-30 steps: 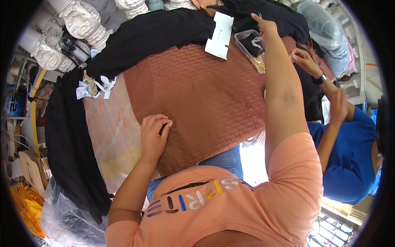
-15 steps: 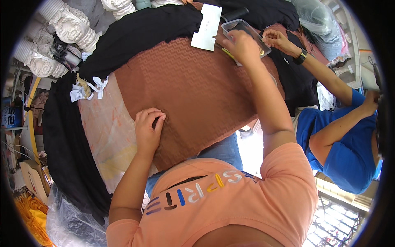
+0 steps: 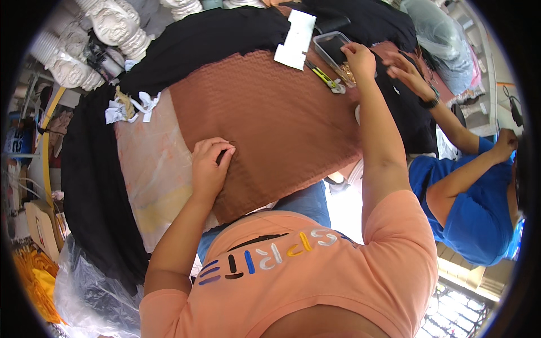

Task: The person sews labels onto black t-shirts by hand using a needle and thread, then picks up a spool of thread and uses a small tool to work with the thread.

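Observation:
My left hand [image 3: 211,164] rests on the brown patterned cloth [image 3: 265,124], thumb and fingertips pressed together. What they pinch, if anything, is too small to tell. Over the right side of a clear plastic box [image 3: 322,49], my right hand [image 3: 360,61] holds its thumb and fingers in a pinch; nothing can be made out between them. Inside the box lie small gold-coloured pieces [image 3: 347,73], partly hidden by that hand. A yellow-green cutter [image 3: 322,74] lies beside the box, near a white notched card [image 3: 296,39].
A co-worker's hand [image 3: 408,76] hovers right of the box, fingers spread. Black cloth [image 3: 208,39] surrounds the brown cloth. Translucent sheeting [image 3: 149,152] and white scraps [image 3: 147,104] lie at left. White ornate columns [image 3: 115,25] stand beyond; a filled plastic bag [image 3: 439,39] is far right.
My right hand has shifted from the box's middle to its right side, uncovering the cutter. The co-worker's hand has drawn back from the box and spread its fingers. My left hand keeps its pinch.

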The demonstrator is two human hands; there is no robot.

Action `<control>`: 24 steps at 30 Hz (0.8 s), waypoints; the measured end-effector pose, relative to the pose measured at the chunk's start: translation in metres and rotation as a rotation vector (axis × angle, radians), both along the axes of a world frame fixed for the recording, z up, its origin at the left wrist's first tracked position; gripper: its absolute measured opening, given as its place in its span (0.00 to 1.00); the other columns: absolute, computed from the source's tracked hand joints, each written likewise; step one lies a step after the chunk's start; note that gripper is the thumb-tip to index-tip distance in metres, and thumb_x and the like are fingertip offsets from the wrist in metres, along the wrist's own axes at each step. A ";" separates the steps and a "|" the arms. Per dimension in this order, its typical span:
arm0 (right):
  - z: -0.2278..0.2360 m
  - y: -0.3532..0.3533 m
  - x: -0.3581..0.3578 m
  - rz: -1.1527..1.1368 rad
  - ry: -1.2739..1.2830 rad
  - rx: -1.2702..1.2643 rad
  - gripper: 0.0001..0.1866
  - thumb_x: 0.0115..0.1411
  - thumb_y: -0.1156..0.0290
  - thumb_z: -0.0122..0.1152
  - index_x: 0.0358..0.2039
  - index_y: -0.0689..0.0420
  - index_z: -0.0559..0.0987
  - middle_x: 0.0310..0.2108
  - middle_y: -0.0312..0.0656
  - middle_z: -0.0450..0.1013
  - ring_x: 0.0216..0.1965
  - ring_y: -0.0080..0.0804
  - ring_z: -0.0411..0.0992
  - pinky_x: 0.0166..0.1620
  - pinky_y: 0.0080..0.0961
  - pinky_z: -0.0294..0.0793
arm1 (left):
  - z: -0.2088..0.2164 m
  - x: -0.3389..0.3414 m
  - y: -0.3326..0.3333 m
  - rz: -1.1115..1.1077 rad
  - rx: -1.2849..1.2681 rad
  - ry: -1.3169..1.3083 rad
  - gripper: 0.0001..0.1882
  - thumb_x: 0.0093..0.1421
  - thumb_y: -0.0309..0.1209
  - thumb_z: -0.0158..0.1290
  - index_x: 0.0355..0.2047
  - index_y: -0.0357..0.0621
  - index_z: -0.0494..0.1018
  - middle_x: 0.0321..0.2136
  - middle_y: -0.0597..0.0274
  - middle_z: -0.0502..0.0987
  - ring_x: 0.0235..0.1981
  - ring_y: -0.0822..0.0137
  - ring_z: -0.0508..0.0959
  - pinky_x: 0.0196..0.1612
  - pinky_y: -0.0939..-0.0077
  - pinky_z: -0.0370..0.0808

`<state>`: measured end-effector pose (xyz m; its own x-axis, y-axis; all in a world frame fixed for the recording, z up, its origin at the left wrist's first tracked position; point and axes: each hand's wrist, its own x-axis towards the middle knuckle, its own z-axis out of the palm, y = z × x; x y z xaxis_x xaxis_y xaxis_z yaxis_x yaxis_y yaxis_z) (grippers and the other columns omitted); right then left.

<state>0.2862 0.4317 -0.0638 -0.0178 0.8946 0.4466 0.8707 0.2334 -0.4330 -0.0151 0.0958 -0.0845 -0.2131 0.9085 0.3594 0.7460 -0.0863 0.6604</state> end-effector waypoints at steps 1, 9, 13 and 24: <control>0.001 -0.002 -0.001 0.018 -0.004 0.007 0.11 0.50 0.58 0.61 0.31 0.48 0.82 0.31 0.43 0.77 0.34 0.44 0.75 0.37 0.37 0.73 | 0.000 0.000 0.000 0.001 0.003 0.005 0.04 0.51 0.28 0.58 0.28 0.44 0.77 0.34 0.63 0.76 0.40 0.59 0.71 0.45 0.66 0.66; 0.027 -0.009 0.002 -0.041 -0.116 0.065 0.11 0.52 0.61 0.54 0.28 0.53 0.80 0.28 0.46 0.77 0.33 0.47 0.75 0.37 0.39 0.73 | 0.000 -0.003 -0.003 -0.013 0.032 0.013 0.04 0.51 0.28 0.58 0.27 0.42 0.77 0.34 0.61 0.76 0.41 0.58 0.72 0.45 0.68 0.68; 0.084 -0.089 -0.020 0.124 0.096 0.028 0.11 0.54 0.62 0.60 0.31 0.56 0.80 0.25 0.40 0.77 0.29 0.32 0.76 0.34 0.27 0.73 | -0.003 -0.004 -0.001 -0.051 0.030 -0.112 0.06 0.53 0.29 0.58 0.29 0.41 0.78 0.36 0.60 0.77 0.40 0.61 0.74 0.45 0.70 0.69; 0.081 -0.273 -0.104 0.898 0.432 -0.318 0.08 0.53 0.69 0.62 0.31 0.60 0.79 0.28 0.41 0.76 0.31 0.28 0.74 0.38 0.24 0.71 | 0.089 0.020 -0.034 -0.138 0.055 -0.504 0.07 0.54 0.29 0.59 0.32 0.39 0.79 0.38 0.62 0.79 0.42 0.71 0.75 0.47 0.78 0.70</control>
<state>0.1822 0.1592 0.0174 -0.6292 0.7085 0.3196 0.1895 0.5386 -0.8210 0.0052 0.0617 0.0046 -0.2517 0.9230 0.2910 0.3162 -0.2057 0.9261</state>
